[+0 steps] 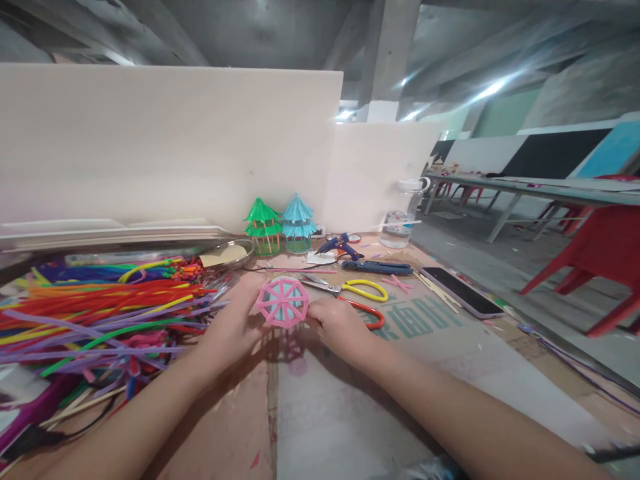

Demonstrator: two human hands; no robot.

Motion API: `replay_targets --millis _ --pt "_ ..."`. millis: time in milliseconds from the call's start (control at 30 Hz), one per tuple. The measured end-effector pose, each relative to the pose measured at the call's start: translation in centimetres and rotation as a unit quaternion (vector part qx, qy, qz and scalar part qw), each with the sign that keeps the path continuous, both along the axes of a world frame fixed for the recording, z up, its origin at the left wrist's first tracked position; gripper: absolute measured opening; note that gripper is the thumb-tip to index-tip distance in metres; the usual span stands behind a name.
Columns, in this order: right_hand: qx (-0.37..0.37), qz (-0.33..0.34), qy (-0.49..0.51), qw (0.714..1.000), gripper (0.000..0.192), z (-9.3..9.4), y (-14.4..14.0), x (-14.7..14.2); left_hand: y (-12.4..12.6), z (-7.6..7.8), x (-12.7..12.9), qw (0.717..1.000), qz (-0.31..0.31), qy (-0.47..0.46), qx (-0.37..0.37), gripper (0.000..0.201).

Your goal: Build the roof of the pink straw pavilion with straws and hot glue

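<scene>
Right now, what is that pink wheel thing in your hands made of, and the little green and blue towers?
The pink wheel, held between left hand and right hand, looks like fuzzy pipe cleaner spokes and rim over pale blue backing, perhaps paper. The green tower and blue tower seem to have the same fuzzy roofs on thin wooden-looking sticks; too small to be sure.

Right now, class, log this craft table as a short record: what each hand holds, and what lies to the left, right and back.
left hand: left hand grips the left edge of the pink wheel
right hand: right hand pinches the wheel's right edge
left of hands: heap of pipe cleaners
right of hands: scissors, phone
back: green pagoda, blue pagoda, glue gun, jar
surface: table
</scene>
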State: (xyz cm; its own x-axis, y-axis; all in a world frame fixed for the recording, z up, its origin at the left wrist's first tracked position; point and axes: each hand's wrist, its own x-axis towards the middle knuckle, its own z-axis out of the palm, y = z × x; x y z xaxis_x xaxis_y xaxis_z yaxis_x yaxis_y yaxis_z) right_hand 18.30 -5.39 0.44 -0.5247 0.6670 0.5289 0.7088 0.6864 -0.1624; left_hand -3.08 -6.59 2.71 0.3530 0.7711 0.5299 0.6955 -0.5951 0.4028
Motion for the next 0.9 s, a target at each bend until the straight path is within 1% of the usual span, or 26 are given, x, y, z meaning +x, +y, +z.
replay_targets --millis 100,200,300,400,600,667,767,833,900 --pt "0.007 0.006 0.004 1.0 0.018 -0.2 0.0 0.0 0.1 0.1 -0.1 0.998 -0.045 -0.023 -0.03 0.048" --pt "0.001 0.009 0.006 1.0 0.017 -0.2 0.0 0.0 0.1 0.2 -0.1 0.998 -0.054 -0.027 -0.035 0.05" --pt "-0.006 0.002 -0.004 1.0 0.018 -0.2 0.0 0.0 0.1 0.3 -0.1 0.998 -0.046 -0.02 -0.025 0.051" --pt "-0.013 -0.001 -0.002 1.0 0.018 0.0 0.0 0.1 -0.1 0.4 0.0 0.999 -0.037 -0.023 -0.026 0.047" --pt "-0.058 0.0 0.064 0.996 0.016 0.8 0.1 0.6 -0.1 0.3 -0.2 0.999 0.007 -0.027 -0.018 0.045" --pt "-0.074 -0.013 0.077 0.994 0.013 1.0 0.1 0.8 -0.1 0.3 -0.3 1.0 0.009 -0.022 -0.015 0.044" --pt "-0.095 -0.05 0.089 0.99 0.01 1.1 0.0 0.8 0.0 0.4 -0.3 1.0 0.005 -0.015 -0.014 0.044" --pt "-0.104 -0.058 0.097 0.988 0.014 1.2 0.0 0.7 0.0 0.3 -0.4 1.0 0.001 -0.011 -0.01 0.046" --pt "-0.107 -0.05 0.102 0.988 0.02 1.1 -0.1 0.7 0.0 0.3 -0.4 1.0 -0.002 -0.008 -0.004 0.048"
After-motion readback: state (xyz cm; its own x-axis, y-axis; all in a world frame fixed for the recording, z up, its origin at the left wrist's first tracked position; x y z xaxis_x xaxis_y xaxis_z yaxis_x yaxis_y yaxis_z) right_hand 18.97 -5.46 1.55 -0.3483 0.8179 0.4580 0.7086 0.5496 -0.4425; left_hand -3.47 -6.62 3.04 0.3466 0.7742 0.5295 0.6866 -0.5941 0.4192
